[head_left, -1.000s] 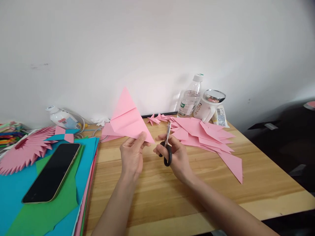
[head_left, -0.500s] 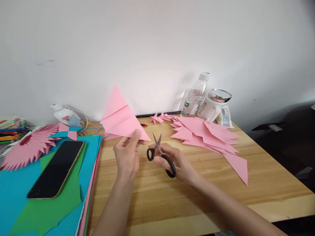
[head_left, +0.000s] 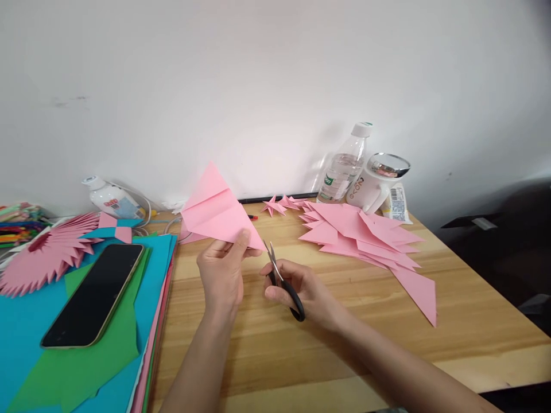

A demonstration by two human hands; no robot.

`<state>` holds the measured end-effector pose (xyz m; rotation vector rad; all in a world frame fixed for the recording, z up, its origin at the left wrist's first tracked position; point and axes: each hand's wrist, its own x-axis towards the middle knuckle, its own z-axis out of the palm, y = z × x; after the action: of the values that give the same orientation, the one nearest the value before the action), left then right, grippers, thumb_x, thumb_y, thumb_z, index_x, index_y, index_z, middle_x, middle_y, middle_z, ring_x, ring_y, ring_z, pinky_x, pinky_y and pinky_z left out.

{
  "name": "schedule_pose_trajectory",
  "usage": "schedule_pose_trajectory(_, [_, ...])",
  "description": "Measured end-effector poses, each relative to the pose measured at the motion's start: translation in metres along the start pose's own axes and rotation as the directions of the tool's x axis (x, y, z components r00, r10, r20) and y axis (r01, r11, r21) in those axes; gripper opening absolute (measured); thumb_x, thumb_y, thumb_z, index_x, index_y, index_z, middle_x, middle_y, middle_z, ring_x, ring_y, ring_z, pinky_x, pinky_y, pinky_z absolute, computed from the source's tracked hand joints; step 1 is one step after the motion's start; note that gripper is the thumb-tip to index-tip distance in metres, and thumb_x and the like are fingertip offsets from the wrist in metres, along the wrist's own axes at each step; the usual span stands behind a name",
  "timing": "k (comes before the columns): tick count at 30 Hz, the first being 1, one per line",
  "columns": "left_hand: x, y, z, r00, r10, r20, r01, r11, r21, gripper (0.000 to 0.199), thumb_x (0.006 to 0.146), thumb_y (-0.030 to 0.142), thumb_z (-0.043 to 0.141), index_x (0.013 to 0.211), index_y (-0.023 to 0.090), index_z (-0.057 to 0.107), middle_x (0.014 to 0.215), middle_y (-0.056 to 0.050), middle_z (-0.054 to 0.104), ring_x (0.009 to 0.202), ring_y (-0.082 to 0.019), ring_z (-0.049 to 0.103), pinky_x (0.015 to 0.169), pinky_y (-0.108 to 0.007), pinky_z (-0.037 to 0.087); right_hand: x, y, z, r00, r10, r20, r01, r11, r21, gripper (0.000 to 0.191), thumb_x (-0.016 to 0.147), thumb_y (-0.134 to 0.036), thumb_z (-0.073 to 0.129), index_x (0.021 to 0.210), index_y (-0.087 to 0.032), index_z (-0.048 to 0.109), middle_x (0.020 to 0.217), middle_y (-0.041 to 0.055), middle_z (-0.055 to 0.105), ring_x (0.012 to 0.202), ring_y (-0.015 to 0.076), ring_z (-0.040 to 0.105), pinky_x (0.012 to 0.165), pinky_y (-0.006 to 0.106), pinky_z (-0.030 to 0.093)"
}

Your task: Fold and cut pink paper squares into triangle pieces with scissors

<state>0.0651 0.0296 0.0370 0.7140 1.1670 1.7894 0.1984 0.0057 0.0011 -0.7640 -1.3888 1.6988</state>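
Pinched between the thumb and fingers of my left hand [head_left: 224,272] is a folded pink paper triangle [head_left: 213,212], held above the table with creases across it. My right hand [head_left: 303,287] grips black-handled scissors [head_left: 275,267], my fingers in the loops. The blades point up, slightly parted, at the triangle's lower right corner; I cannot tell if they touch it. To the right lies a pile of pink paper triangles [head_left: 359,229], one single triangle [head_left: 417,289] sticking out in front.
Small pink paper stars [head_left: 274,205], a water bottle [head_left: 342,166] and a white mug [head_left: 374,183] stand along the wall. At left, a black phone [head_left: 94,295] lies on green and blue paper [head_left: 30,327], near a pink folded ring [head_left: 47,252] and a white bottle [head_left: 112,198].
The scissors have come up to the triangle's right corner and their blades have closed somewhat. The paper's top has dipped a little and moved right.
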Motion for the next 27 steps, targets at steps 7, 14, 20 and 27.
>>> schedule_pose_trajectory(7, [-0.0022, -0.0073, -0.0017, 0.995, 0.098, 0.035, -0.102, 0.983, 0.149, 0.011, 0.063, 0.023, 0.077, 0.063, 0.015, 0.071, 0.056, 0.0, 0.067, 0.048, -0.014, 0.062, 0.046, -0.023, 0.05, -0.0014, 0.0002, 0.0012, 0.999, 0.044, 0.007, -0.045, 0.999, 0.027, 0.038, 0.07, -0.045, 0.073, 0.092, -0.018, 0.057, 0.066, -0.0045, 0.043, 0.06, 0.0096, 0.035, 0.056, 0.024, 0.03])
schedule_pose_trajectory(14, [-0.004, -0.0082, -0.0006, 0.99, 0.133, 0.052, -0.14, 0.974, 0.175, 0.008, 0.065, 0.021, 0.076, 0.063, 0.015, 0.07, 0.056, 0.0, 0.067, 0.048, -0.014, 0.062, 0.047, -0.023, 0.051, -0.0012, -0.0008, 0.0004, 0.999, 0.035, -0.002, -0.034, 0.999, 0.016, 0.036, 0.071, -0.044, 0.073, 0.093, -0.018, 0.059, 0.065, -0.0051, 0.04, 0.058, 0.0092, 0.033, 0.055, 0.023, 0.028])
schedule_pose_trajectory(20, [-0.0045, -0.0092, -0.0021, 0.989, 0.134, 0.065, -0.145, 0.97, 0.194, 0.008, 0.065, 0.023, 0.076, 0.064, 0.016, 0.071, 0.056, 0.0, 0.068, 0.049, -0.015, 0.063, 0.048, -0.024, 0.051, -0.0014, -0.0008, 0.0, 0.999, 0.037, -0.011, -0.037, 0.999, 0.0, 0.037, 0.07, -0.046, 0.073, 0.091, -0.019, 0.059, 0.064, -0.0053, 0.04, 0.057, 0.0091, 0.033, 0.054, 0.023, 0.029])
schedule_pose_trajectory(27, [-0.0045, -0.0092, -0.001, 0.99, 0.129, 0.056, -0.138, 0.969, 0.205, 0.008, 0.063, 0.023, 0.076, 0.063, 0.016, 0.072, 0.054, 0.0, 0.066, 0.049, -0.015, 0.061, 0.049, -0.025, 0.051, -0.0014, -0.0006, -0.0008, 1.0, 0.011, -0.007, -0.011, 1.0, 0.023, 0.036, 0.07, -0.043, 0.074, 0.092, -0.019, 0.06, 0.063, -0.0056, 0.042, 0.057, 0.0087, 0.036, 0.054, 0.023, 0.03])
